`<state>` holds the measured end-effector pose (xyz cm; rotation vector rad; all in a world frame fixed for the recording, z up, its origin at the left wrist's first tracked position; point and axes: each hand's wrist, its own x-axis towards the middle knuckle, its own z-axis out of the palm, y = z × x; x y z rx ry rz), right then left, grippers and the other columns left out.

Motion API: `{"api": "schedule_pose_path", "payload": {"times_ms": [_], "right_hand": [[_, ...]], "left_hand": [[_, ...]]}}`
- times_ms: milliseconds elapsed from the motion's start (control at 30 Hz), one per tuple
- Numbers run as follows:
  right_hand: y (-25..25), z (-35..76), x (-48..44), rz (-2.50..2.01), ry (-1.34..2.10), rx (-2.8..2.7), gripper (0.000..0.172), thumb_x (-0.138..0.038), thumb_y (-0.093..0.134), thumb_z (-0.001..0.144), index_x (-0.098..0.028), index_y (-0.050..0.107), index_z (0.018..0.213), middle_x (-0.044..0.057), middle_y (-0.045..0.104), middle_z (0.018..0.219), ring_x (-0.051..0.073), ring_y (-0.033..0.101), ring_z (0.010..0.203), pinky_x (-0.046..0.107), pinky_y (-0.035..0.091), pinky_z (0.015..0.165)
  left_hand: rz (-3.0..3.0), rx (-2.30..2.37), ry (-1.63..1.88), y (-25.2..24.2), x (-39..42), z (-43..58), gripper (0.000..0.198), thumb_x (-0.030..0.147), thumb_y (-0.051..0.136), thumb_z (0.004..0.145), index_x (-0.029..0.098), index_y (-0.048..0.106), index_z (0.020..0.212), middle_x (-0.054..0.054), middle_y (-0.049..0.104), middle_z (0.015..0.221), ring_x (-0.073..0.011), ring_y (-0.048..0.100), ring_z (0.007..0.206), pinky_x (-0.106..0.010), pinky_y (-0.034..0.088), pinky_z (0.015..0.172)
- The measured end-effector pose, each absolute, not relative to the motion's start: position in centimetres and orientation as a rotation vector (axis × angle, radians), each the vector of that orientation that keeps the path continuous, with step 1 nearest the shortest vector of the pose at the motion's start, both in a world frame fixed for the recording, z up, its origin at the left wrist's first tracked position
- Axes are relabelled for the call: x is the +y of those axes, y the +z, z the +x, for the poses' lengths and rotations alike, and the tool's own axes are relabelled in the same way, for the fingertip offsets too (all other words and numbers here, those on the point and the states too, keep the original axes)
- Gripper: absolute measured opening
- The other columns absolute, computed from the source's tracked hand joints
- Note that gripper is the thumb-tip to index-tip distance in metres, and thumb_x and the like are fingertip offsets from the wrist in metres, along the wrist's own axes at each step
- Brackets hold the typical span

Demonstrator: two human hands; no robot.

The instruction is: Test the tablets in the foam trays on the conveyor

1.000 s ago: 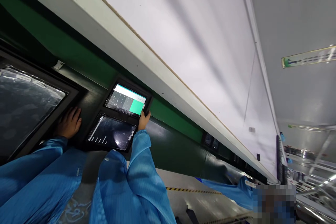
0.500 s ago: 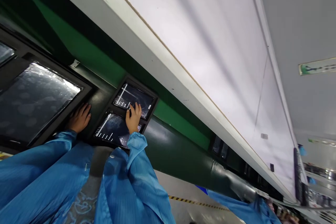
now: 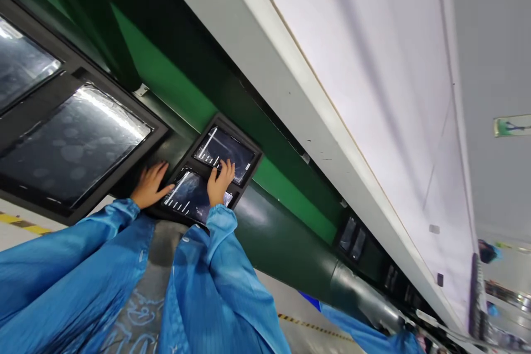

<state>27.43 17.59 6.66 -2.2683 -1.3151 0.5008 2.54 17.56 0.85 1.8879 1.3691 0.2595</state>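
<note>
Two tablets lie side by side in a dark foam tray, their screens lit with lines of white text. My right hand (image 3: 221,182) is over them, fingers spread, fingertips at the lower edge of the upper tablet (image 3: 226,149). Its palm and wrist hide part of the lower tablet (image 3: 188,193). My left hand (image 3: 150,187) is open beside the tray's left end, thumb stretched towards the lower tablet's corner; whether it touches cannot be made out. To its left is a larger dark tray (image 3: 97,196) with a big film-covered screen (image 3: 74,144), which is dark.
The trays rest on a long green conveyor surface (image 3: 286,232). Above it runs a white shelf edge (image 3: 265,27). Further along, another tray holds dark devices (image 3: 352,238). A person's blue sleeve (image 3: 348,326) shows at the lower right, near yellow-black floor tape (image 3: 315,326).
My left hand has moved from the larger tray's edge towards the tablet tray, with its thumb now spread. My right hand stays over the tablets. The whole view has shifted slightly.
</note>
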Motion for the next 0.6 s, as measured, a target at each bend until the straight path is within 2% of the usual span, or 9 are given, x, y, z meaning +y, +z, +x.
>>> {"api": "schedule_pose_path", "payload": {"times_ms": [67, 167, 333, 400, 467, 533, 600], "right_hand": [[6.6, 27.4, 16.5, -2.270, 0.474, -1.271, 0.041, -0.025, 0.044, 0.096, -0.014, 0.055, 0.134, 0.016, 0.049, 0.149, 0.027, 0.024, 0.150, 0.055, 0.021, 0.122], [6.6, 27.1, 14.4, -2.271, 0.472, -1.249, 0.038, -0.026, 0.042, 0.096, -0.015, 0.055, 0.130, 0.016, 0.054, 0.143, 0.025, 0.030, 0.148, 0.051, 0.026, 0.121], [7.0, 26.4, 12.5, -2.275, 0.488, -1.265, 0.038, -0.024, 0.040, 0.097, -0.016, 0.057, 0.131, 0.014, 0.058, 0.138, 0.024, 0.036, 0.144, 0.049, 0.032, 0.119], [7.2, 26.1, 12.9, -2.265, 0.506, -1.306, 0.040, -0.025, 0.042, 0.098, -0.018, 0.058, 0.133, 0.013, 0.054, 0.145, 0.025, 0.033, 0.147, 0.050, 0.030, 0.120], [7.4, 25.6, 14.0, -2.257, 0.539, -1.400, 0.042, -0.027, 0.044, 0.098, -0.022, 0.059, 0.137, 0.010, 0.045, 0.155, 0.027, 0.023, 0.152, 0.053, 0.025, 0.122], [7.6, 25.2, 15.6, -2.250, 0.584, -1.524, 0.043, -0.028, 0.046, 0.099, -0.026, 0.058, 0.141, 0.008, 0.035, 0.163, 0.030, 0.014, 0.155, 0.057, 0.022, 0.122], [7.6, 25.0, 17.3, -2.256, 0.615, -1.562, 0.044, -0.029, 0.047, 0.099, -0.027, 0.057, 0.142, 0.007, 0.030, 0.165, 0.032, 0.011, 0.156, 0.058, 0.021, 0.121]], "left_hand": [[1.884, 1.293, 0.247, 1.0, 15.8, 3.2, 0.086, 0.063, 0.047, 0.088, 0.017, 0.025, 0.157, -0.017, 0.042, 0.155, -0.0345, 0.036, 0.147, -0.059, 0.018, 0.125], [1.855, 1.282, 0.247, 0.8, 13.8, 3.9, 0.097, 0.065, 0.052, 0.085, 0.015, 0.014, 0.159, -0.021, 0.038, 0.157, -0.0377, 0.035, 0.147, -0.063, 0.022, 0.123], [1.809, 1.271, 0.280, 0.3, 13.2, 3.9, 0.094, 0.064, 0.047, 0.089, 0.015, 0.010, 0.160, -0.021, 0.034, 0.159, -0.0386, 0.033, 0.148, -0.065, 0.021, 0.122], [1.788, 1.245, 0.290, 0.2, 13.5, 3.4, 0.084, 0.062, 0.040, 0.094, 0.018, 0.012, 0.160, -0.019, 0.033, 0.160, -0.0359, 0.033, 0.148, -0.064, 0.022, 0.122], [1.767, 1.217, 0.297, 0.2, 13.9, 2.9, 0.074, 0.058, 0.033, 0.098, 0.021, 0.016, 0.159, -0.015, 0.034, 0.161, -0.0329, 0.035, 0.148, -0.063, 0.024, 0.122], [1.753, 1.192, 0.300, 0.1, 14.1, 2.4, 0.070, 0.057, 0.031, 0.099, 0.023, 0.019, 0.158, -0.013, 0.034, 0.161, -0.0309, 0.036, 0.147, -0.061, 0.025, 0.122], [1.745, 1.180, 0.301, 0.1, 14.3, 1.9, 0.070, 0.059, 0.033, 0.098, 0.023, 0.022, 0.157, -0.011, 0.036, 0.160, -0.0301, 0.039, 0.146, -0.059, 0.026, 0.122]]}}
